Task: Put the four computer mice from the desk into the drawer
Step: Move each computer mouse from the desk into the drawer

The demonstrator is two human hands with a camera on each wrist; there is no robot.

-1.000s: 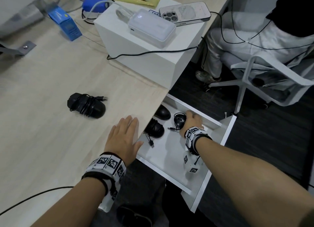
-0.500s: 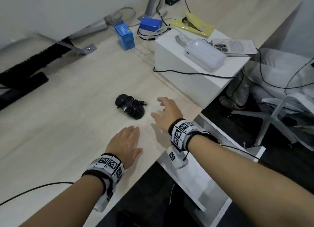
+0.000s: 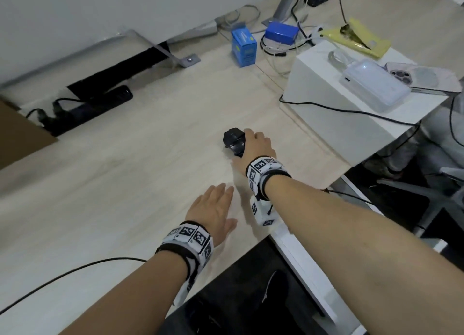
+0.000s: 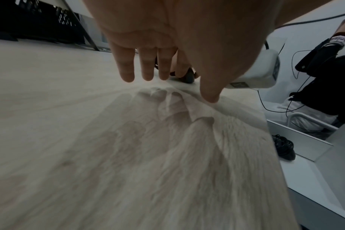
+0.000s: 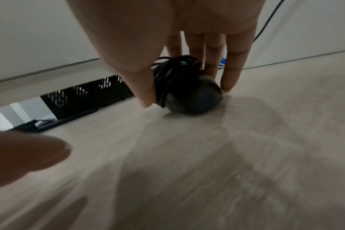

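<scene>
Right hand (image 3: 257,146): reaching over the mouse (image 3: 234,141) on the counter (image 3: 113,184), thumb on one flank and fingers (image 5: 231,74) down the other — closing on it, tips at the counter, so it looks like a pinch just before the lift.
Left hand (image 3: 213,209): flat and spread, palm down on the counter near its front edge, holding nothing — probably just bracing while the other works.
Mouse: black, rounded, its cord wound in tight loops round the middle, which keeps the cable from trailing when it is carried; it sits well out on the counter, apart from the white box (image 3: 346,101).
Drawer (image 4: 309,175): open below the counter's right edge; one dark mouse (image 4: 284,147) lies against its back wall, another dark thing shows at the frame edge.
Progress: this appears the only mouse left on the counter.
</scene>
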